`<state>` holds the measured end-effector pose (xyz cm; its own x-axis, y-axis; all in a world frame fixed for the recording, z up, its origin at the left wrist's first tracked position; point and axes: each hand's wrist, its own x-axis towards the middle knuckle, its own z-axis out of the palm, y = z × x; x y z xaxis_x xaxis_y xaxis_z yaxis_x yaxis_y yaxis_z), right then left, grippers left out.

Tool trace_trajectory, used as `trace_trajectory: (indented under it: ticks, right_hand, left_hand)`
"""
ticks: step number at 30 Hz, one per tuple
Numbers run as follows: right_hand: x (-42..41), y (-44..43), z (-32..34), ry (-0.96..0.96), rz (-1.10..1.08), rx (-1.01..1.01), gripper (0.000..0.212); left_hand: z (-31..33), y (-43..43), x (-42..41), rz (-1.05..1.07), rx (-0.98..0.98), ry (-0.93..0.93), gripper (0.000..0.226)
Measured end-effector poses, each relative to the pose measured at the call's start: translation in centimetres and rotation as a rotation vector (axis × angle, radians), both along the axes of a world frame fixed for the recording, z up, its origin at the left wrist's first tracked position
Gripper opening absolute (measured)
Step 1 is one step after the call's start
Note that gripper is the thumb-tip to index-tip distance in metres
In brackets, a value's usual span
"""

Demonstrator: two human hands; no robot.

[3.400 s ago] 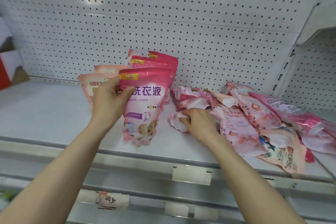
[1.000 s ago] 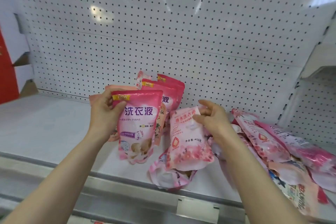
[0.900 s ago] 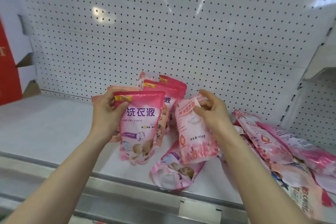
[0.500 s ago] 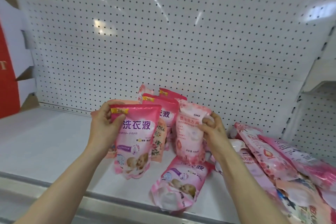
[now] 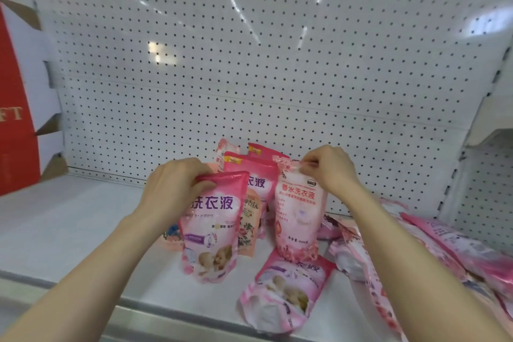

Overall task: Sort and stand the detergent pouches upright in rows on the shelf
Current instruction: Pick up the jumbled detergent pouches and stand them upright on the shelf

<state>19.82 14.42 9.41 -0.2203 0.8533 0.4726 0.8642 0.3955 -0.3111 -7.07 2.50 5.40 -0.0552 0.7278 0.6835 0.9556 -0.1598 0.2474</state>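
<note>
My left grip (image 5: 175, 189) pinches the top edge of a pink pouch (image 5: 213, 230), fingers curled over the seal, holding it upright near the front of the shelf (image 5: 69, 230). My right grip (image 5: 330, 169) pinches the top corner of a paler pouch (image 5: 298, 214), upright just to the right of the first, with a narrow gap between them. Its base meets the upper end of a flat pouch (image 5: 283, 291), whose lower end reaches the shelf's front lip (image 5: 138, 311). Behind both, standing pouches (image 5: 258, 175) run back to the pegboard wall (image 5: 249, 64). A heap of pouches (image 5: 433, 247) lies flat on the right, crowding that side. Leftward, white shelf stretches wide as far as a red carton (image 5: 16, 133).
</note>
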Motion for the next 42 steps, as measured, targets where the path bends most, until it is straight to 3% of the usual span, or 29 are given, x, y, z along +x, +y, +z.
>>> trace_trajectory:
  ticks: [6, 14, 18, 25, 28, 31, 34, 37, 39, 42]
  right_hand:
    - [0.8, -1.6, 1.8, 0.288, 0.128, 0.171, 0.017]
    - [0.2, 0.5, -0.7, 0.558, 0.248, -0.01, 0.017]
    - [-0.4, 0.7, -3.4, 0.563, 0.316, -0.116, 0.015]
    - [0.1, 0.4, -3.0, 0.528, 0.341, -0.12, 0.019]
    - [1.4, -0.3, -3.0, 0.506, 0.307, -0.039, 0.024]
    - [3.0, -1.8, -4.0, 0.519, 0.153, 0.106, 0.025]
    - [4.2, -3.5, -7.1, 0.438, -0.016, 0.101, 0.02]
    - [4.8, -5.6, -11.2, 0.272, -0.102, -0.006, 0.024]
    - [5.6, -7.2, -13.0, 0.186, -0.15, -0.005, 0.027]
    - [6.8, -9.5, -14.0, 0.034, -0.224, 0.101, 0.033]
  left_hand:
    - [-0.9, 0.8, -0.6, 0.03, 0.098, -0.024, 0.01]
    - [-1.4, 1.8, -1.1, 0.015, 0.134, -0.062, 0.011]
    - [-1.4, 2.1, -1.2, 0.041, 0.126, -0.034, 0.014]
    - [-1.1, 1.7, -0.4, 0.086, 0.137, 0.056, 0.025]
    - [-1.7, 1.3, 0.9, 0.087, 0.277, 0.126, 0.034]
    - [-3.5, 0.3, 4.0, -0.122, 0.376, 0.149, 0.029]
    - [-6.7, -1.0, 7.7, -0.388, 0.075, 0.077, 0.024]
    - [-9.7, -2.0, 10.8, -0.503, -0.337, 0.062, 0.061]
    - [-11.1, -2.3, 11.8, -0.535, -0.439, 0.072, 0.072]
    - [-11.6, -2.5, 12.1, -0.605, -0.43, 0.035, 0.062]
